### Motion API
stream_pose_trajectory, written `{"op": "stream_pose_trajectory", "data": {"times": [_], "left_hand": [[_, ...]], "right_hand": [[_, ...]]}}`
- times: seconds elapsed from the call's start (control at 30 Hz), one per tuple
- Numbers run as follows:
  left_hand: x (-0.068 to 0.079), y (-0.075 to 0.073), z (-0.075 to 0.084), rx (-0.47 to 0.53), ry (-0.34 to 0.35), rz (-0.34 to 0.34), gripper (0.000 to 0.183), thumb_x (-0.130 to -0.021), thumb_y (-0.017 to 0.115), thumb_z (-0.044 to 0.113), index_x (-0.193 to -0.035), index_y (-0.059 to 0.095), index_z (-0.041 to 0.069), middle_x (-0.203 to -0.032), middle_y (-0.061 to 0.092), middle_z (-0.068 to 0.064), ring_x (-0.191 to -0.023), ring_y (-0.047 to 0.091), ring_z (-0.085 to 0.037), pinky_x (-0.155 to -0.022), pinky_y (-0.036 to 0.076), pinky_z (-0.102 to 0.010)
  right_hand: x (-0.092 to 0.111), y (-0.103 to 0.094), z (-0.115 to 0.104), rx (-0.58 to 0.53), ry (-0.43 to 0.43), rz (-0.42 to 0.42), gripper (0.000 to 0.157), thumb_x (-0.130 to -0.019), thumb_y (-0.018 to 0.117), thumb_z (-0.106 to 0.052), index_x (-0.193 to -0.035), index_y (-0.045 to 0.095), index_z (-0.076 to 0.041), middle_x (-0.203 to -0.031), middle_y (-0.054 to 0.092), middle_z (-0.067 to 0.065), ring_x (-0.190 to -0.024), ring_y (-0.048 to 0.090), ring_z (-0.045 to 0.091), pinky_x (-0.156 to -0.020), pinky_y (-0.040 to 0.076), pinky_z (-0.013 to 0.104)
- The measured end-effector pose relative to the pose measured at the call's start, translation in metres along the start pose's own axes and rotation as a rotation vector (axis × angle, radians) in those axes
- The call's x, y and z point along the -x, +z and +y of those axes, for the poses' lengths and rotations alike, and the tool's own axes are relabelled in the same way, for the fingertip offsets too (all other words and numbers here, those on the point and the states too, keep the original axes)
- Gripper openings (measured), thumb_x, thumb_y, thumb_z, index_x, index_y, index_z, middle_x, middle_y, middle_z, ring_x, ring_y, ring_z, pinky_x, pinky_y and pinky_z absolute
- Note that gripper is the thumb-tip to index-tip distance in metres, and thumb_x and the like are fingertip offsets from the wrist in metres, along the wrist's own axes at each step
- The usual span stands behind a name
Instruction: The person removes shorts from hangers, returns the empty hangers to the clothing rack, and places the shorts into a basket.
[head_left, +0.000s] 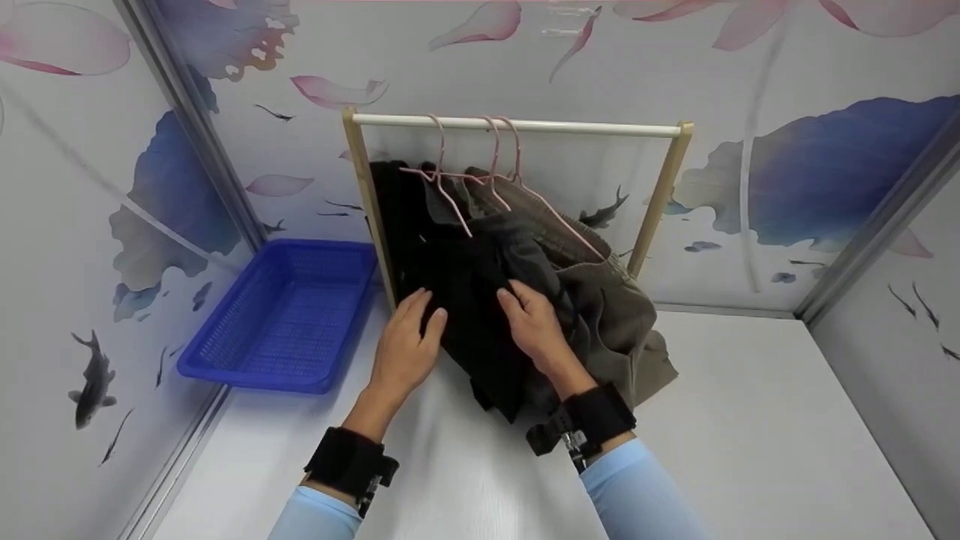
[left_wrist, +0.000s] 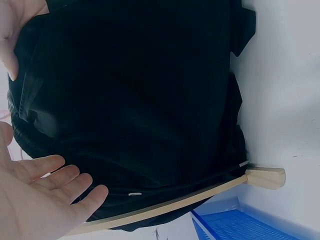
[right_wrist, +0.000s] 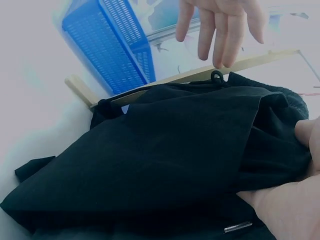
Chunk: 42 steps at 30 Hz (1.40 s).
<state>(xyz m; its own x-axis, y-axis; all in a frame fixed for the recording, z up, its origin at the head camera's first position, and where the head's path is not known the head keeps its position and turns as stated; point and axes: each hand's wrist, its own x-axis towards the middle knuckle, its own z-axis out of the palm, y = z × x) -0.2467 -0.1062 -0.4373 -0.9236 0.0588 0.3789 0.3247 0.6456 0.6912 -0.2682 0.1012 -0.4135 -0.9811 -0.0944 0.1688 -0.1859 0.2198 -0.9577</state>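
A black garment (head_left: 469, 300) hangs on a pink wire hanger (head_left: 442, 180) toward the left of a small clothes rack, its lower corner near the white tabletop. My right hand (head_left: 536, 322) pinches its right side between thumb and fingers; in the right wrist view the thumb (right_wrist: 255, 197) lies on the cloth. At the garment's left edge is my left hand (head_left: 409, 341), fingers extended and apart. The left wrist view shows those fingers (left_wrist: 70, 180) loosely spread beside the dark cloth (left_wrist: 140, 100), holding nothing.
The rack has a white rail (head_left: 585, 127) and wooden legs (head_left: 660, 199). Olive-brown clothing (head_left: 615, 307) with a gathered waistband hangs to the right, overlapping the black garment. A blue plastic basket (head_left: 341, 345) stands left of the rack. Printed wall panels (head_left: 750, 75) enclose the white table (head_left: 750, 420).
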Motion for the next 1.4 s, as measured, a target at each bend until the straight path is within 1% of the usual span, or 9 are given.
{"op": "stream_pose_trajectory", "data": {"times": [0.1,0.23,0.43,0.63,0.73,0.83,0.97,1.1,1.4], "left_hand": [[0.0,0.0,0.002,0.004,-0.005,-0.005,0.057,-0.11,0.046,0.037,-0.15,0.049,-0.003,-0.158,0.044,-0.022,-0.146,0.041,-0.039,-0.118,0.033,-0.054],[0.0,-0.001,0.005,0.002,-0.007,-0.006,0.057,-0.11,0.047,0.037,-0.15,0.049,-0.003,-0.158,0.044,-0.021,-0.146,0.042,-0.038,-0.118,0.034,-0.053],[0.0,-0.001,0.007,0.003,-0.008,-0.001,0.057,-0.11,0.047,0.037,-0.15,0.049,-0.003,-0.157,0.045,-0.021,-0.146,0.042,-0.038,-0.118,0.034,-0.053],[0.0,-0.002,0.006,0.008,-0.015,0.0,0.056,-0.11,0.046,0.037,-0.15,0.049,-0.002,-0.158,0.044,-0.02,-0.146,0.041,-0.037,-0.119,0.033,-0.053],[0.0,-0.002,0.005,0.005,-0.016,0.004,0.055,-0.11,0.046,0.036,-0.15,0.049,-0.002,-0.158,0.044,-0.02,-0.146,0.041,-0.037,-0.119,0.033,-0.052],[0.0,-0.002,0.005,0.007,-0.013,0.004,0.055,-0.11,0.046,0.036,-0.15,0.049,-0.003,-0.158,0.044,-0.021,-0.147,0.041,-0.037,-0.119,0.033,-0.052],[-0.001,-0.002,0.005,0.016,-0.009,0.007,0.056,-0.11,0.046,0.036,-0.15,0.049,-0.003,-0.158,0.044,-0.022,-0.147,0.04,-0.037,-0.119,0.033,-0.052],[-0.001,-0.002,0.004,0.018,-0.017,0.003,0.056,-0.11,0.046,0.036,-0.15,0.049,-0.003,-0.158,0.043,-0.022,-0.147,0.04,-0.038,-0.119,0.032,-0.053],[0.0,-0.002,0.003,0.019,-0.036,-0.005,0.056,-0.11,0.046,0.035,-0.151,0.048,-0.003,-0.158,0.043,-0.021,-0.146,0.041,-0.038,-0.119,0.033,-0.053]], "right_hand": [[0.001,0.0,-0.002,-0.001,-0.011,0.018,0.022,-0.11,0.049,-0.019,-0.111,0.067,-0.006,-0.085,0.047,0.002,-0.086,0.05,0.023,-0.082,0.037,0.036],[0.003,-0.002,-0.005,0.0,-0.005,0.048,0.024,-0.11,0.048,-0.019,-0.118,0.069,-0.008,-0.092,0.054,0.001,-0.091,0.052,0.02,-0.084,0.039,0.036],[0.006,-0.002,-0.005,-0.003,-0.038,0.099,0.024,-0.11,0.049,-0.018,-0.116,0.069,-0.006,-0.091,0.055,0.004,-0.09,0.053,0.021,-0.084,0.04,0.035],[0.008,-0.002,-0.006,0.02,-0.073,0.136,0.026,-0.11,0.05,-0.018,-0.12,0.071,-0.007,-0.107,0.066,0.008,-0.097,0.056,0.021,-0.089,0.044,0.036],[0.009,-0.001,-0.007,0.016,-0.087,0.145,0.026,-0.11,0.05,-0.018,-0.12,0.071,-0.007,-0.095,0.061,0.005,-0.093,0.054,0.021,-0.086,0.042,0.035],[0.011,-0.002,-0.006,-0.017,-0.099,0.147,0.024,-0.11,0.05,-0.017,-0.115,0.07,-0.006,-0.082,0.049,0.001,-0.083,0.05,0.02,-0.079,0.039,0.033],[0.014,-0.006,-0.005,-0.061,-0.109,0.138,0.021,-0.11,0.05,-0.016,-0.107,0.066,-0.004,-0.075,0.035,0.0,-0.07,0.04,0.019,-0.072,0.035,0.032],[0.017,-0.009,-0.001,-0.079,-0.119,0.13,0.021,-0.11,0.049,-0.018,-0.107,0.065,-0.004,-0.073,0.033,0.001,-0.067,0.036,0.018,-0.072,0.033,0.032],[0.02,-0.014,0.004,-0.108,-0.147,0.14,0.024,-0.11,0.05,-0.021,-0.109,0.065,-0.002,-0.076,0.035,0.002,-0.07,0.038,0.018,-0.072,0.034,0.031]]}}
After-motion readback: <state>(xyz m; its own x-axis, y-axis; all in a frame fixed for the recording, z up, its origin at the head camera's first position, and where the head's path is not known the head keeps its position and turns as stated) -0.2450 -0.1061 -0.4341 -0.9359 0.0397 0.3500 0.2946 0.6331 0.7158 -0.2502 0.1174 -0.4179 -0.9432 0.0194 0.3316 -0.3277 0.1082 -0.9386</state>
